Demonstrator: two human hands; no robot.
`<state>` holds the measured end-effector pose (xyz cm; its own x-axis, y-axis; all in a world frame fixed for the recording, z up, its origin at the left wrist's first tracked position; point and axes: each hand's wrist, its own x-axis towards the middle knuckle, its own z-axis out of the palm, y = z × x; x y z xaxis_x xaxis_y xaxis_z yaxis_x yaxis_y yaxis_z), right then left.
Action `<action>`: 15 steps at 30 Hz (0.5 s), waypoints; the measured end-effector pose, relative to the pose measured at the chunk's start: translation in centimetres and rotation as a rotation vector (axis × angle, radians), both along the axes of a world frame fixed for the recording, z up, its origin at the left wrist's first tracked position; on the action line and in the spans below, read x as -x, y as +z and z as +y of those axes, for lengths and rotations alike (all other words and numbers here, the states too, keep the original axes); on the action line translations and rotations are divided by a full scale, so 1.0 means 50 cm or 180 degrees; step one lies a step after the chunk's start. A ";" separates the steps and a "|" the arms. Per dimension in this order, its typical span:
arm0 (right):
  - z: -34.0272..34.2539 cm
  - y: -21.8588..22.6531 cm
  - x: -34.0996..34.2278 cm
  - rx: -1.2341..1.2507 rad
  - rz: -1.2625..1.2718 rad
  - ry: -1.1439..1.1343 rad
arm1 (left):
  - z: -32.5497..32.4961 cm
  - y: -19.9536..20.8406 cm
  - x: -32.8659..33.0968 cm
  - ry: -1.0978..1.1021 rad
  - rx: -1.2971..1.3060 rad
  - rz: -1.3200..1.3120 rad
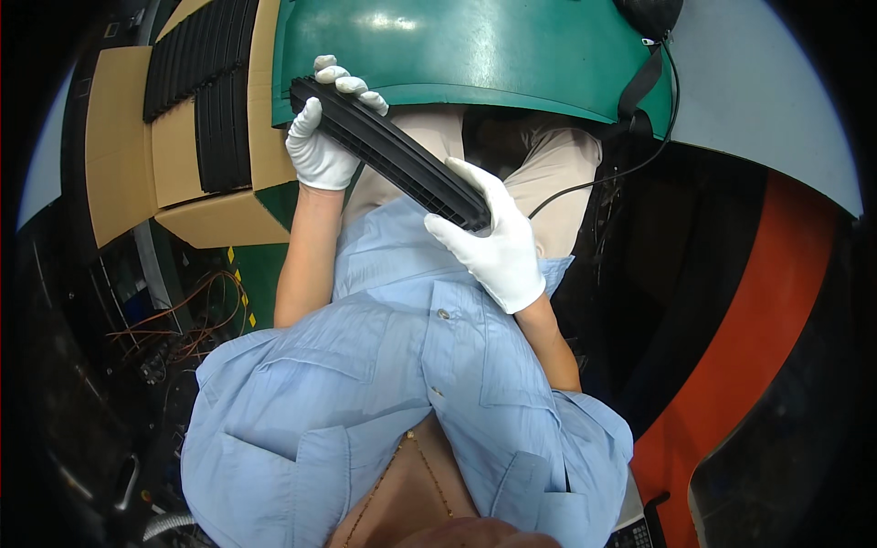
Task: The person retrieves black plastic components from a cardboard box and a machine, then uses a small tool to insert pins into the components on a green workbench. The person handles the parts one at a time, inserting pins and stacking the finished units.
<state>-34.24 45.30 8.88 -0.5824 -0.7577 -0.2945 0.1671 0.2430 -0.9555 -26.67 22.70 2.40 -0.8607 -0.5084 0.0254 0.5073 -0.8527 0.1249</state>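
A long black plastic part with lengthwise ribs and a grid-like side (393,151) is held slantwise over my lap, its upper end to the left. My left hand (327,137), in a white glove, grips that upper end, thumb on the near side and fingers round the far side. At the lower right end, my right hand (498,239), also white-gloved, holds the part between thumb and fingers. The part is off the table and touches only my hands as far as I can see.
An open cardboard box (123,146) with several similar black parts (222,137) stands at the left. Ahead is a green-topped table (457,46). A black strap and cable (644,82) hang at its right edge. Brown wires (206,310) lie at the lower left.
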 end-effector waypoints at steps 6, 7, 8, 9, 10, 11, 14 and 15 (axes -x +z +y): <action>-0.005 0.007 0.005 -0.0253 0.0223 0.0119 | -0.003 0.002 0.000 0.0014 -0.0137 -0.0026; -0.007 0.011 0.008 -0.0439 0.0197 0.0214 | -0.003 -0.003 -0.001 -0.0008 -0.0187 0.0006; -0.007 0.015 0.012 -0.0625 0.0177 0.0315 | -0.003 -0.005 -0.001 -0.0024 -0.0235 0.0040; -0.006 -0.001 0.017 -0.0674 0.0070 0.0509 | -0.003 0.004 -0.003 -0.0011 -0.0209 -0.0070; -0.008 -0.004 0.024 -0.0728 -0.0169 0.0602 | -0.004 0.014 -0.002 -0.0036 -0.0055 -0.0317; -0.017 -0.003 0.023 -0.0771 -0.0236 0.0621 | -0.006 0.026 -0.003 -0.0047 0.0091 -0.0571; -0.046 0.000 0.021 -0.0679 -0.0629 0.0651 | 0.001 0.068 0.013 -0.0015 0.0826 -0.1482; -0.054 -0.011 0.010 -0.0487 -0.0499 0.0605 | 0.003 0.084 0.018 -0.0014 0.1008 -0.1742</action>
<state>-34.75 42.58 8.35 -0.3724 -0.7888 -0.4890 0.2476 0.4233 -0.8715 -27.59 22.85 6.62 -0.7937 -0.5448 -0.2705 0.2950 -0.7337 0.6121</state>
